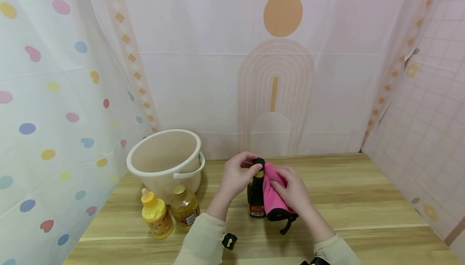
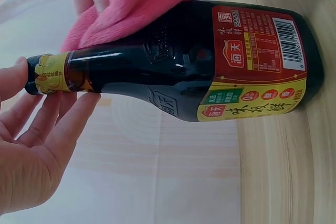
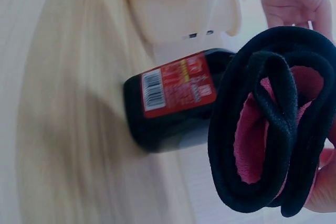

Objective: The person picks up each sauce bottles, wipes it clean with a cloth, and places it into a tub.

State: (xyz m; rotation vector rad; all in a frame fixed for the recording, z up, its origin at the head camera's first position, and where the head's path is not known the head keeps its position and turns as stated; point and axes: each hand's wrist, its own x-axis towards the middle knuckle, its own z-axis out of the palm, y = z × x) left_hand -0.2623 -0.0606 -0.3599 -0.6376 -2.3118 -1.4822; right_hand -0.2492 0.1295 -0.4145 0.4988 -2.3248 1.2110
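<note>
Patterned curtain point(image 1: 203, 71) behind wood-grain tabletop point(image 1: 348, 200). Cream bucket point(image 1: 161, 186), left rear. Haitian soy sauce bottle point(image 1: 256, 194) roughly upright, centre; left hand point(image 1: 234, 178) pinching its capped neck. Right hand point(image 1: 292, 190) gripping black-edged pink cloth point(image 1: 271, 198) against bottle's right side. Amber bottle point(image 1: 184, 206), yellow squeeze bottle point(image 1: 156, 216) before bucket.

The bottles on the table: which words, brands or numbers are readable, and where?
"海天": dark bottle, on its red label and yellow label.
"味极鲜": both those labels.
"0": a red circle on the yellow label.
"鲜": the circle beside it.
Third circle, green patch, neck band, embossing: too small or blurred.
Barcode digits: too small.
Yellow bottle and amber bottle: printed, but too small to read.
</note>
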